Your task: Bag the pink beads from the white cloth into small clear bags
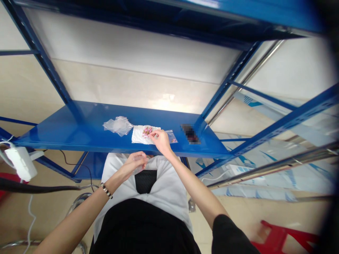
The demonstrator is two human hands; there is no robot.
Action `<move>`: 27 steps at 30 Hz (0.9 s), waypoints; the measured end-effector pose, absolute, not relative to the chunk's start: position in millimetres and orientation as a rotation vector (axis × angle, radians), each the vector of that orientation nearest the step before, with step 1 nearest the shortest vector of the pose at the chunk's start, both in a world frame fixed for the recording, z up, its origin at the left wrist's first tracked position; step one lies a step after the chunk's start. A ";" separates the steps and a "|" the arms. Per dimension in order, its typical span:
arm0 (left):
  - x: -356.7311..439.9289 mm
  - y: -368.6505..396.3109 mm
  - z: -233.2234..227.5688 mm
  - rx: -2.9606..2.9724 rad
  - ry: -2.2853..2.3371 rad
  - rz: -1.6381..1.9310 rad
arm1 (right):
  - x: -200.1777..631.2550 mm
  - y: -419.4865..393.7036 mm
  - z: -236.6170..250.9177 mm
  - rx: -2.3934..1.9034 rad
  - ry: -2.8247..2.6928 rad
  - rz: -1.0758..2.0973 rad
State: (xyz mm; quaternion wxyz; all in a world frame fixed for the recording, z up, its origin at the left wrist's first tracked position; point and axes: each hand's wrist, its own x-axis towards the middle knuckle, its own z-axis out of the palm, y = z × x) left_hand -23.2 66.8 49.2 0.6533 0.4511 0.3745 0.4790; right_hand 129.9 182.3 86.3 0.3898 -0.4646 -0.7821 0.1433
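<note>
A small heap of pink and greenish pieces (147, 131), too small to name, lies on a white sheet (137, 137) on the blue shelf. My right hand (161, 140) reaches over the sheet, thumb and forefinger pinched together at the heap's right edge; whatever is between the fingertips is too small to make out. My left hand (136, 162) is in front of the shelf edge, above the lap, with its fingers closed on a clear plastic bag (138, 170). Partly behind my right hand lies another clear bag (172, 137) with a few pink pieces inside.
A pile of clear plastic bags (118, 126) is left of the sheet on the blue shelf (87, 123). At the right lies a dark, pixelated object (190, 134). Another blue shelf (159, 21) hangs overhead. A white power strip (21, 162) is at the left, a red stool (278, 236) at lower right.
</note>
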 end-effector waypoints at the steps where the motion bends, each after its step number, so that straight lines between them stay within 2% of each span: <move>1: -23.3 67.2 49.1 1.034 0.856 1.085 | 130.2 171.2 90.1 -1.106 -1.990 0.428; 8: -20.8 64.9 43.7 1.140 0.921 0.994 | 137.5 97.2 87.2 -0.846 -2.131 0.693; 16: -16.6 60.9 51.3 0.963 0.790 0.946 | 143.3 105.3 69.7 -0.865 -2.052 0.815; 24: -13.7 60.7 51.1 0.985 0.760 0.931 | 152.6 184.3 73.8 -1.205 -1.941 0.371; 27: -15.8 61.1 55.5 1.004 0.792 0.946 | 146.3 208.6 78.1 -1.260 -1.984 0.304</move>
